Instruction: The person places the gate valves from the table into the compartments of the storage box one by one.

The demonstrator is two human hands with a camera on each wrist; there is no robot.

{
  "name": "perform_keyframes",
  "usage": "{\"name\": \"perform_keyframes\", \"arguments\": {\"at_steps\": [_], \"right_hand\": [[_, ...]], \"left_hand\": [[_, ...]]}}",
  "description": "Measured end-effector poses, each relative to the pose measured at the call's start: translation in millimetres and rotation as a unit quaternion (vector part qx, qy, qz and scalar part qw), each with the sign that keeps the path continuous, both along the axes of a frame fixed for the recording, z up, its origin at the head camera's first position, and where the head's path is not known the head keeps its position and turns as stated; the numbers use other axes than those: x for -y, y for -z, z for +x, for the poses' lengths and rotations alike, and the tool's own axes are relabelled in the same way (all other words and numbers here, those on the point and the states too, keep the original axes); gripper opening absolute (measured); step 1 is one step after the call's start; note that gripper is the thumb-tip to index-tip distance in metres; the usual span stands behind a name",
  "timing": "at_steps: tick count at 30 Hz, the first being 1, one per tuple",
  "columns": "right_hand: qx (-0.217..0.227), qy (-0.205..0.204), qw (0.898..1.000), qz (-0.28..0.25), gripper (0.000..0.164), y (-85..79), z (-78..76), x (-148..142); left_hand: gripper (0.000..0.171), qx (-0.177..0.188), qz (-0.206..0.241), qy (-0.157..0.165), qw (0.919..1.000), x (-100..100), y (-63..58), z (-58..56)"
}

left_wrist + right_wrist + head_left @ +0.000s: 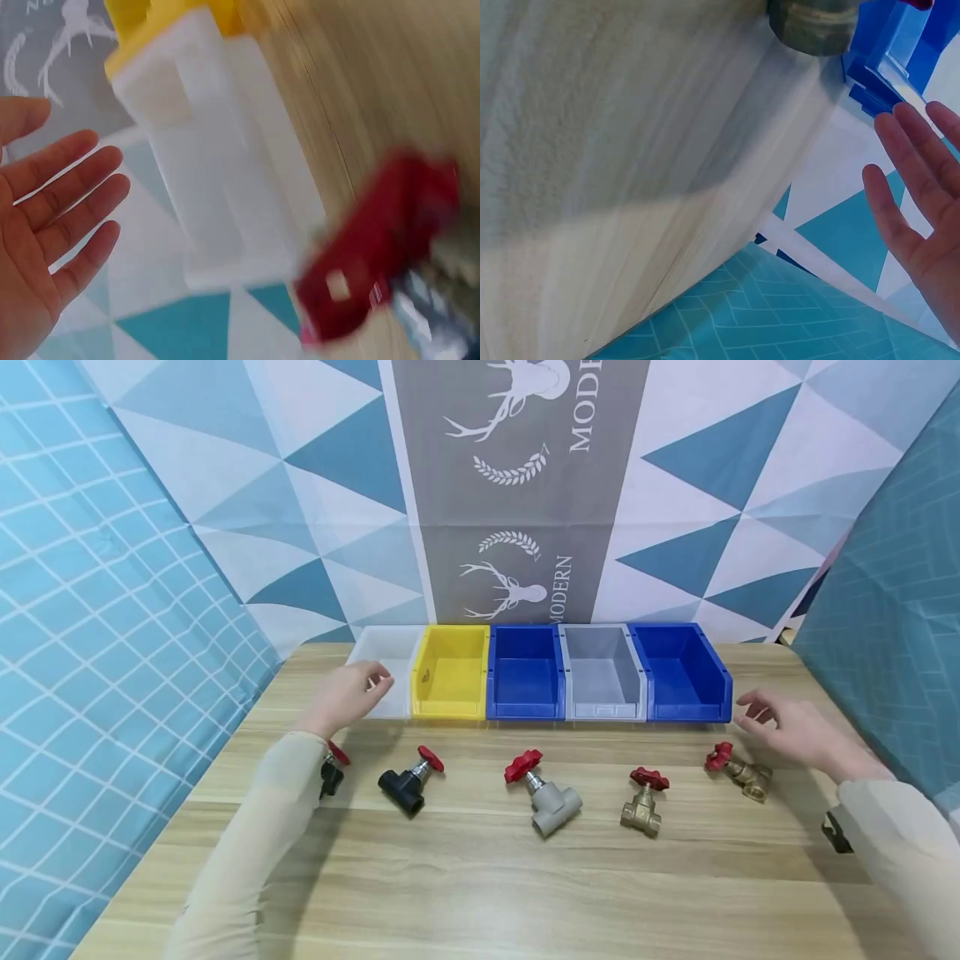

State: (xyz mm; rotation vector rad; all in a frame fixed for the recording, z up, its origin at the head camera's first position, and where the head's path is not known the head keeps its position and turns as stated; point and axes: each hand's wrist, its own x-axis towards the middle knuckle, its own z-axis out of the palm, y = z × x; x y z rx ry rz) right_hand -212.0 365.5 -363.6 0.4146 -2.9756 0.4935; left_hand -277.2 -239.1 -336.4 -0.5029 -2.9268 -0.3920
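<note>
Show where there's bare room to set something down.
Widest: the near tabletop, between the left sleeve and right sleeve, below the gray valve. Smaller: between that valve and the nearest black valve. Crowded: the bins, side by side, and where the left sleeve partly hides another valve.

The bright head view shows pale glare on the light-brown wood-grain tabletop (480,893) and soft shadows beside 2 beige cloth sleeves (251,852), while blur smears a red lobed valve handwheel (382,232) in the left wrist view and a broad shadow dims part of the tabletop in the right wrist view.
</note>
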Motion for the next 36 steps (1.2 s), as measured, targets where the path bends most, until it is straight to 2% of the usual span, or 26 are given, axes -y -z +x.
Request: {"name": "perform_keyframes", "arguments": {"at_steps": [5, 11, 16, 21, 27, 36], "right_hand": [[0.032, 0.002, 0.999, 0.004, 0.035, 2.4, 1.2, 3], [0.057, 0.006, 0.998, -0.005, 0.04, 3.1, 1.8, 6], [0.053, 0.01, 0.999, -0.003, 0.045, 5.7, 3.1, 6], [0.039, 0.006, 0.999, -0.003, 0.047, 7.9, 5.5, 5], [0.041, 0.006, 0.999, -0.007, 0.054, 8.4, 7.5, 9], [0.042, 0.009, 0.999, -0.007, 0.056, 8.9, 11.1, 10]], "left_hand": [[0.028, -0.012, 0.026, 0.01, 0.9995, -29, -1.8, -1.3], [0.029, 0.01, 0.072, 0.025, 0.997, -64, -3.5, -8.4], [0.027, 0.023, 0.07, 0.021, 0.9971, -89, -1.0, -14.6], [0.024, 0.021, 0.062, 0.037, 0.9972, -108, 1.9, -15.4], [0.024, 0.027, 0.069, 0.052, 0.9959, -117, 5.7, -16.1], [0.022, 0.031, 0.083, 0.038, 0.9954, -115, 10.3, -17.5]]}}
